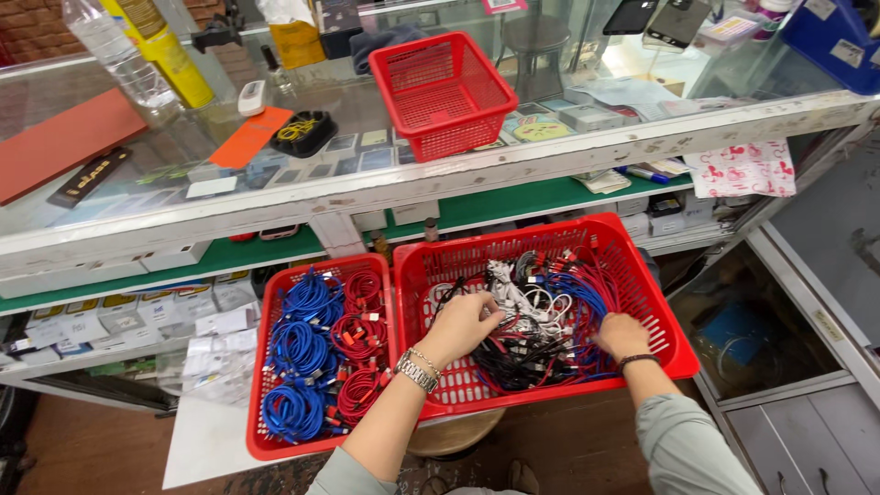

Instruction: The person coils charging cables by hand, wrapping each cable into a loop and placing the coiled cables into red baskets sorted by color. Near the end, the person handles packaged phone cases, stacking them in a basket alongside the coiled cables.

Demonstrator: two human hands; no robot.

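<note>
Two hands are working inside a large red plastic basket point(642, 275) that is holding a loose tangle of cables point(541, 321) in black, white, red and blue. The left hand point(461, 323) is curling its fingers down into the white and black strands near the middle of the heap, apparently pinching some of them, though the grip itself is hiding under the knuckles. The right hand point(621, 335) is lying spread and unclenched on the blue and red strands at the near right side, seemingly pressing the pile down so it is not lifting with the pull. A metal watch point(417, 371) is sitting on the left wrist and a dark band point(639, 360) on the right.

Just beside this basket, touching its left wall, a second red basket point(259, 385) is holding coiled cables in order: blue coils point(298, 353) along the left and red coils point(359, 344) along the right, each bundled so they are staying apart. Both baskets are resting low, in front of the person.

Beyond them a glass worktop point(183, 147) is running across, carrying a smaller empty red basket point(445, 92), a yellow can point(170, 55), a clear bottle point(115, 50) and a black tray point(304, 133). Below the glass, small boxes point(137, 312) are lining green shelves. The knotting of the loose strands looks like the main hindrance.
</note>
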